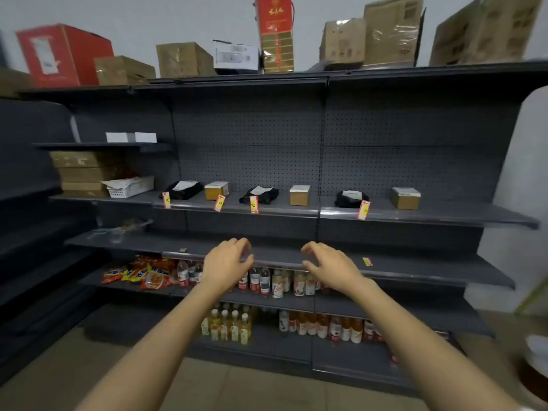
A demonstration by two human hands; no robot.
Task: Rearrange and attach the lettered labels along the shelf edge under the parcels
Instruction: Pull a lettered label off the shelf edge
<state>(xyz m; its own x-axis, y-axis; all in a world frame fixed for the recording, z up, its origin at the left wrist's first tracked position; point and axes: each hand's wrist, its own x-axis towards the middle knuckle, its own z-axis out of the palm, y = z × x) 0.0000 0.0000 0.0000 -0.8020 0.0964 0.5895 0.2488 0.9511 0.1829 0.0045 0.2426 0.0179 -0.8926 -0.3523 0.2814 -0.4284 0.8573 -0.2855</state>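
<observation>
We see both hands raised in front of a dark shelf unit. Left hand: fingers curled loosely, half open, nothing in it. Right hand: same loose curl, nothing gripped that we can make out. Both hover at the front edge of a bare shelf.

Labels sit on the edge of the parcel shelf, one level above the hands. Label A is up and well left of the left hand, label C just above that hand, label D up between the two hands, and a fourth label, letter unclear, up and right of the right hand. Behind them stand black parcels and small cardboard boxes.

A loose yellow label lies on the bare shelf, right of the right hand. Bottles stand below the hands.
</observation>
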